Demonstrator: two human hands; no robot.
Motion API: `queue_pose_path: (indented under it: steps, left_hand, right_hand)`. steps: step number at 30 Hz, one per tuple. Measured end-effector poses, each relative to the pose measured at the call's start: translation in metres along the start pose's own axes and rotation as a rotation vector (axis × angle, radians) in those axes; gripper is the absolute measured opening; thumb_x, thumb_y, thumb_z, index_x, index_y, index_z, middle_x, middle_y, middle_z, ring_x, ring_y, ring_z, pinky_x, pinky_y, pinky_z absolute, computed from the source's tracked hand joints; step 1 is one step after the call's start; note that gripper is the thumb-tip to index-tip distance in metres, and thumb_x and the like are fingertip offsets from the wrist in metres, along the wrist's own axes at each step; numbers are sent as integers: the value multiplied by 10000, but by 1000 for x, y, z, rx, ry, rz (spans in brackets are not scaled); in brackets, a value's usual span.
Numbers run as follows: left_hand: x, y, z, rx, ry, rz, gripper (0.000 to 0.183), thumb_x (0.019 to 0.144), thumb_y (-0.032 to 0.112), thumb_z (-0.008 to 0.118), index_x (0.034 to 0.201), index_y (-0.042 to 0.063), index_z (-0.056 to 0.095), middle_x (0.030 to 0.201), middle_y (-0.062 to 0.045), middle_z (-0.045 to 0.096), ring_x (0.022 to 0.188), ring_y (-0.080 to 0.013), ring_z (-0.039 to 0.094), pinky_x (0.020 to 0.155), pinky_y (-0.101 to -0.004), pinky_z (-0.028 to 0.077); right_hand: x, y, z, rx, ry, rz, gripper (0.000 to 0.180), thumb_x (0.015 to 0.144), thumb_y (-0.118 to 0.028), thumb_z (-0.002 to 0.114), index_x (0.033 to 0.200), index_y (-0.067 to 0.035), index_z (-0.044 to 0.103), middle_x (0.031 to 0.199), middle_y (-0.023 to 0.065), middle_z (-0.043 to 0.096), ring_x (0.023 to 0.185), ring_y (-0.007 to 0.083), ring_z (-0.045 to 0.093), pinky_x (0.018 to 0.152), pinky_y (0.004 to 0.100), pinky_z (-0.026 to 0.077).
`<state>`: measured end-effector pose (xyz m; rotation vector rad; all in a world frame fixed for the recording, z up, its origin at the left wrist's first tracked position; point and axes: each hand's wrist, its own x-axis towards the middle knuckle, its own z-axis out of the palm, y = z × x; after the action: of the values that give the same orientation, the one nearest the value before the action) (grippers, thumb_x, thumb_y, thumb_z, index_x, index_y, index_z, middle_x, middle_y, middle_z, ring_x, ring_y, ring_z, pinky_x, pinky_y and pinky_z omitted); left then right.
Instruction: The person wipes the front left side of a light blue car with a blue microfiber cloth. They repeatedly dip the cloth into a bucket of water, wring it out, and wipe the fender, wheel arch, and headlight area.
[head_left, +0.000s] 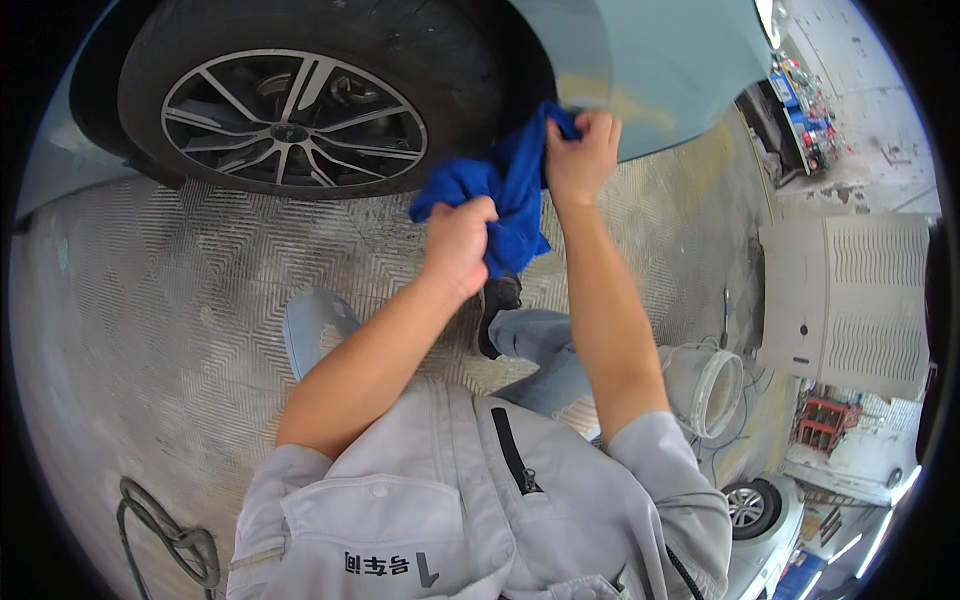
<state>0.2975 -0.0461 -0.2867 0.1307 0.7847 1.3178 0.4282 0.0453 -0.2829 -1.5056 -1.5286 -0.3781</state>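
A blue cloth (517, 176) is stretched between my two hands in front of a car wheel. My left hand (461, 240) grips its lower, bunched part. The upper end is pinched in my right hand (589, 154), close to the wheel-arch edge of the pale blue car fender (660, 52). Yellowish patches (622, 103) mark the fender just above that hand. To the left of the cloth stands the tyre (465, 82) with its black and silver alloy rim (289, 133). Part of the tyre's right lower side is hidden behind the cloth.
A white bucket (705, 386) stands on the floor at my right. Beyond it is a grey louvred metal cabinet (844, 300). A cart (795, 124) loaded with bottles is at the upper right. A coiled hose (172, 536) lies lower left, and another car (772, 525) is lower right.
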Motion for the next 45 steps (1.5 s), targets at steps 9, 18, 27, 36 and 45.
queue_pose_path:
  steps: [9, 18, 27, 36, 45]
  left_hand:
    - [40, -100, -41, 125, 185, -74, 146, 679, -22, 513, 576, 70, 466, 609, 26, 463, 510, -74, 419, 440, -276, 320]
    - [76, -125, -84, 163, 313, -81, 123, 712, -20, 511, 640, 77, 489, 642, 30, 464, 535, -72, 426, 455, -269, 331]
    - [97, -128, -101, 424, 340, -101, 130, 716, -29, 507, 643, 73, 471, 630, 22, 449, 495, -85, 418, 420, -286, 322]
    - [26, -63, -85, 382, -39, -100, 248, 712, -96, 431, 883, 50, 534, 744, 1, 491, 584, -91, 468, 433, -261, 353]
    - [-28, -58, -44, 410, -386, 2, 319, 709, -103, 434, 998, 2, 520, 897, -18, 521, 708, -91, 508, 533, -231, 414]
  right_hand:
    - [-91, 79, 53, -16, -197, 397, 220, 622, -151, 768, 694, -56, 583, 672, 96, 597, 602, 278, 572, 580, 361, 451]
    - [-147, 103, 97, 19, -322, 759, 212, 644, -195, 763, 710, -48, 625, 654, 97, 635, 593, 240, 610, 589, 343, 468]
    - [-180, 134, 119, -18, -547, 977, 173, 678, -171, 719, 735, -42, 618, 692, 104, 641, 645, 232, 614, 626, 332, 471]
    - [-163, 112, 6, 332, -281, 535, 222, 627, 63, 644, 802, -56, 577, 815, 46, 517, 784, 162, 507, 661, 271, 418]
    - [-144, 54, -79, 1502, 245, 1482, 218, 869, -296, 558, 850, -80, 547, 741, 32, 590, 649, 147, 580, 629, 302, 510]
